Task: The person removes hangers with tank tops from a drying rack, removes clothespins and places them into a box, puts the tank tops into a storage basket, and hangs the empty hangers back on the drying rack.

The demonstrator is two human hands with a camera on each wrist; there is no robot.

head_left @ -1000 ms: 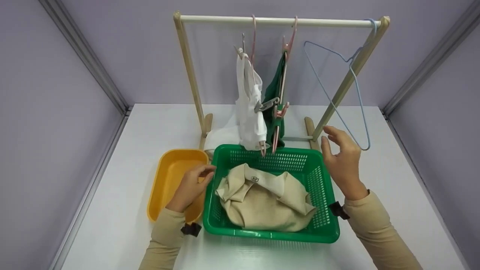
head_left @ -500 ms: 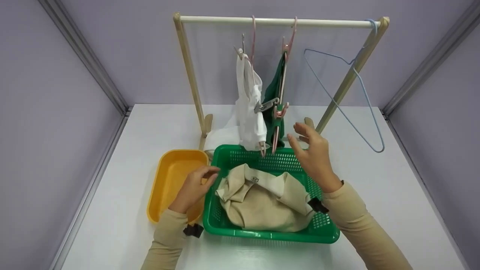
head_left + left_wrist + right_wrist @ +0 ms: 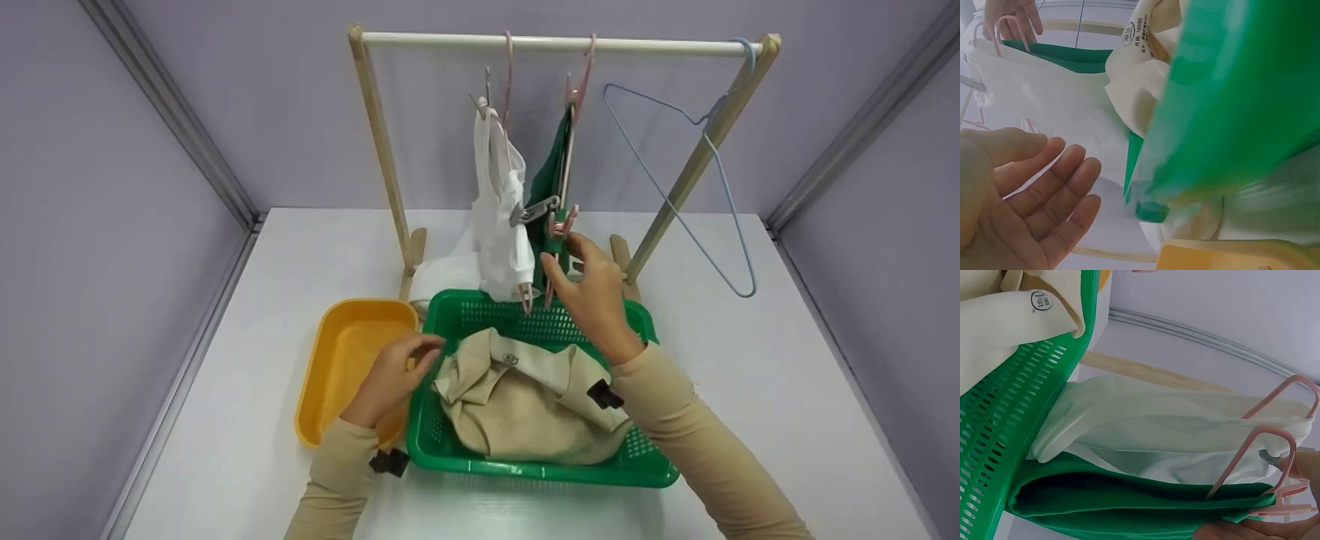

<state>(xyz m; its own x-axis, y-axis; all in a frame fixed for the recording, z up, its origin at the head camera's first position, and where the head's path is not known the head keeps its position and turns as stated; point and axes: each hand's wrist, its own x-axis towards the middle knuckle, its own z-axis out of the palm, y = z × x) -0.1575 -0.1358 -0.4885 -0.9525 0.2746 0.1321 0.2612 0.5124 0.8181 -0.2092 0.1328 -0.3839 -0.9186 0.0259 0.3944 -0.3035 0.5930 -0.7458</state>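
In the head view my right hand [image 3: 595, 296] is at the front end of a pink hanger [image 3: 1268, 431] that carries a green garment [image 3: 549, 180]. Its thumb and fingers stand apart on either side of that end, with fingertips right at the green cloth in the right wrist view. Pink clips [image 3: 562, 222] fasten the cloth there. Left of it hangs a white garment [image 3: 491, 206] on another pink hanger, with a grey clip [image 3: 536, 211]. My left hand [image 3: 390, 377], relaxed and holding nothing, hovers by the left rim of the green basket [image 3: 555, 472].
A folded beige garment [image 3: 532, 420] with a printed label lies in the basket. To the left stands a yellow tub [image 3: 319, 394]. The rack's white rail [image 3: 660, 46] spans the back on wooden legs, and a bare blue hanger [image 3: 651, 178] dangles at its right end.
My right hand has moved left from near the blue hanger to the green garment's hanger. The blue hanger has swung. My left hand has shifted slightly right.
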